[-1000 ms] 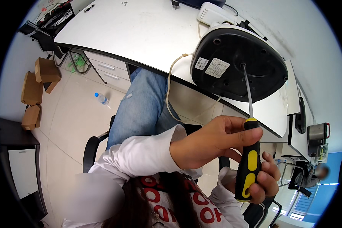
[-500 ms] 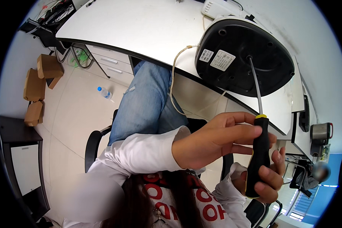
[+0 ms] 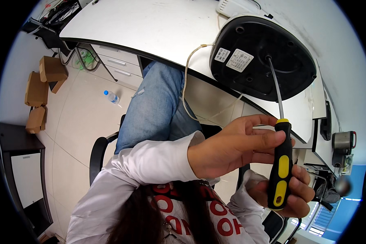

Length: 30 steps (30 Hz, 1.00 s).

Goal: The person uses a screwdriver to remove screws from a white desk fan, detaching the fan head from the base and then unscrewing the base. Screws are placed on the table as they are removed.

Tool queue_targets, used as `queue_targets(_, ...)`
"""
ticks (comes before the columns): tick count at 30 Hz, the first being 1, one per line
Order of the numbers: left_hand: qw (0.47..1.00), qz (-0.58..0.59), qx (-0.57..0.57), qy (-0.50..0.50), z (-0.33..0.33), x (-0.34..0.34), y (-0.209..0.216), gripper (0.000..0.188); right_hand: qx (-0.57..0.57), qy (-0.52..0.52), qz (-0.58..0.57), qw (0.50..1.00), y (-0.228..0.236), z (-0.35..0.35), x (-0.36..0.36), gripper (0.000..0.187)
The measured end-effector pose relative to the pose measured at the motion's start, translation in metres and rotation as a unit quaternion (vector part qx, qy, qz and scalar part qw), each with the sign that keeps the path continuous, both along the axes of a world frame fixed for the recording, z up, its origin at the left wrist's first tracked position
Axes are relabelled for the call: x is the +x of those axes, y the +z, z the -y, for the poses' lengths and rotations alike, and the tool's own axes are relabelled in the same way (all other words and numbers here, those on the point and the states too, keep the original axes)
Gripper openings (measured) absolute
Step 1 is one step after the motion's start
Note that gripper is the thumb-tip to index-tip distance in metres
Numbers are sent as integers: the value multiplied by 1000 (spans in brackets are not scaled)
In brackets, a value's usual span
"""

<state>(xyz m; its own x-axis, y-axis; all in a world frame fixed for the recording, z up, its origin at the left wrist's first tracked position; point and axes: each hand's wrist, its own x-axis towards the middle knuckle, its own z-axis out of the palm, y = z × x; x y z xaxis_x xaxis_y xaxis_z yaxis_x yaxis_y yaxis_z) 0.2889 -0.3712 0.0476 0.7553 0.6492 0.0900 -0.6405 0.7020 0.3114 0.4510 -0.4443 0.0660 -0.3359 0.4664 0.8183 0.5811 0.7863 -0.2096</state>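
Note:
A screwdriver [image 3: 283, 154] with a black and yellow handle slants upward, its metal shaft reaching into a recessed hole in a black appliance base [image 3: 248, 83]. Near the yellow collar, my left hand [image 3: 234, 148] is closed on the handle, thumb along its side. Lower down, the fingers of my right hand [image 3: 300, 195] wrap round the handle's end; part of that palm is hidden behind it. The appliance lies tipped with its underside facing me, showing white labels, feet and several holes. A pale cord [image 3: 186, 77] loops from it past the desk edge.
The appliance rests on a white desk [image 3: 150, 24] with a dark edge, near a white device [image 3: 234, 7]. A drawer unit [image 3: 117, 63] stands under the desk. A water bottle [image 3: 111, 97] and cardboard boxes [image 3: 37, 89] are on the floor. A metal pot [image 3: 343, 140] stands at right.
The screwdriver handle has turned about its length, so its yellow patches now face me. The fingers of my right hand have shifted slightly to the right. The appliance has barely moved.

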Motion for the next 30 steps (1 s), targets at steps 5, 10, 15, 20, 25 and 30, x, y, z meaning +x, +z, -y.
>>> queue_targets(5, 1000, 29, -5, 1, 1, -1, 4, 45, -37, -10, 52, 998, 9, 3, 8, 44)
queue_targets(10, 998, -43, 26, 36, 0, 0, -4, 42, 42, -70, 21, 996, -10, -13, -17, 33)
queue_targets(15, 998, -34, 45, 25, -3, 1, -2, 48, -1, -158, 51, 986, 4, -3, -21, 47)
queue_targets(20, 998, 14, 60, 14, -3, -1, -3, 53, -22, -66, 55, 996, 6, 4, 0, 57)
queue_targets(25, 997, 68, 17, -16, 1, -2, 7, 54, -76, 11, 48, 996, 11, 8, 7, 54)
queue_targets(30, 998, -8, 50, -22, 1, -2, 6, 55, -2, -61, 44, 997, 1, -2, -14, 42)
